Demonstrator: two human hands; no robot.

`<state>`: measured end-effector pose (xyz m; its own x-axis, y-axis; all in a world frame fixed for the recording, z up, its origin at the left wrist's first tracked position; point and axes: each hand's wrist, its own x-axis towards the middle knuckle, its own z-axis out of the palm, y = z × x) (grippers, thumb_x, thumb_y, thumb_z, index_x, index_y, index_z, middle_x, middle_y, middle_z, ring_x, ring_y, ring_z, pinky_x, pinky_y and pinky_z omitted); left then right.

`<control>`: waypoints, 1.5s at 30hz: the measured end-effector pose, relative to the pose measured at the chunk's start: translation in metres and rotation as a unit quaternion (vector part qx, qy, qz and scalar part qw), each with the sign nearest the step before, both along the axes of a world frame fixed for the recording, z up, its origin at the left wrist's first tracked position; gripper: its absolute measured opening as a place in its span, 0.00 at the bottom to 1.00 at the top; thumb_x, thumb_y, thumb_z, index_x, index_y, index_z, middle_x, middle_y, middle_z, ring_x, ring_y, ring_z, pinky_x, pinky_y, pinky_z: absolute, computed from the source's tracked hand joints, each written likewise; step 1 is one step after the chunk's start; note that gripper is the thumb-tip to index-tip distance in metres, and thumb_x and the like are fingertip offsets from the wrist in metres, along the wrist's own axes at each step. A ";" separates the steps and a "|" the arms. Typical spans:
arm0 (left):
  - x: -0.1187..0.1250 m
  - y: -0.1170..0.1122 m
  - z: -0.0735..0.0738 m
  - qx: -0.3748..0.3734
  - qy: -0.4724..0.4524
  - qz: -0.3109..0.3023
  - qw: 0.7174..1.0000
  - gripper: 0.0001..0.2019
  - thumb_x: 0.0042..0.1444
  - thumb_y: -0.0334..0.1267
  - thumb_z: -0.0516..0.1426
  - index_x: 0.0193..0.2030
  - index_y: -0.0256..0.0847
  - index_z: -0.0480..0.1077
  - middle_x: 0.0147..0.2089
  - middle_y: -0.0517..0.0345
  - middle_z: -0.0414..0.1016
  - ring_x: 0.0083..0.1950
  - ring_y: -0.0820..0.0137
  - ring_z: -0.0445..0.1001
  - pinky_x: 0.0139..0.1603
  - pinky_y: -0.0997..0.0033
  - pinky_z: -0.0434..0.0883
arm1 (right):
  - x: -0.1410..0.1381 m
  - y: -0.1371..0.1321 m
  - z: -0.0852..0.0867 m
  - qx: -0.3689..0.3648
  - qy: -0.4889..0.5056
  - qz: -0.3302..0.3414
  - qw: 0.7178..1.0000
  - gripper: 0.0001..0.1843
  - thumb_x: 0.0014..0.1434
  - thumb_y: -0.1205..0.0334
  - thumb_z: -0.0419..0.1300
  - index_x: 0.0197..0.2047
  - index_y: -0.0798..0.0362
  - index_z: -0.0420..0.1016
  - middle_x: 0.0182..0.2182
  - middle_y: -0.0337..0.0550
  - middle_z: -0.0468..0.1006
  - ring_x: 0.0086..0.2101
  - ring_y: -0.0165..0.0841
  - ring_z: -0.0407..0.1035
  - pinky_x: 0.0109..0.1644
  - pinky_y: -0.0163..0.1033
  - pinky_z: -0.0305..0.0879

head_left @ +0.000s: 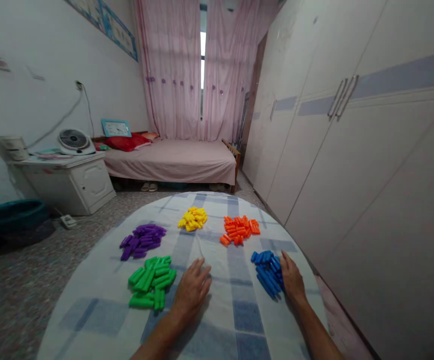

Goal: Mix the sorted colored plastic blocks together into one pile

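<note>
Five piles of small plastic pegs lie on a round table with a white and blue checked cloth [100,310]. The green pile [151,286] is at the near left, the purple pile [142,240] behind it, the yellow pile [193,219] at the far middle, the orange pile [240,230] to its right, and the blue pile [268,273] at the near right. My left hand [192,290] rests flat on the cloth just right of the green pile. My right hand [291,279] lies against the right side of the blue pile, touching it.
A tall white wardrobe [352,150] runs along the right, close to the table. A bed [175,161] with a pink cover stands beneath pink curtains at the back. On the left, a white cabinet [70,184] bears a small fan [74,141]. A power strip [68,221] lies on the floor.
</note>
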<state>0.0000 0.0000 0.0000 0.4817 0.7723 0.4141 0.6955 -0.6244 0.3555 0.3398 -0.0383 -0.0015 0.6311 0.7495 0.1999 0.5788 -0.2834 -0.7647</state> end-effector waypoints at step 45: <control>-0.129 0.026 0.015 0.053 -0.148 0.333 0.930 0.25 0.61 0.50 0.45 0.55 0.36 0.67 0.60 0.43 0.65 0.63 0.55 0.61 0.64 0.47 0.59 | -0.167 0.063 0.001 0.134 0.370 0.149 0.907 0.36 0.51 0.31 0.52 0.47 0.55 0.74 0.45 0.49 0.78 0.46 0.43 0.72 0.54 0.47 0.65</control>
<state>-0.1293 0.0258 0.0153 -0.2356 0.8058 0.5433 0.8219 -0.1331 0.5538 0.1729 0.0247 -0.0004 0.4440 0.8960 0.0041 -0.1015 0.0549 -0.9933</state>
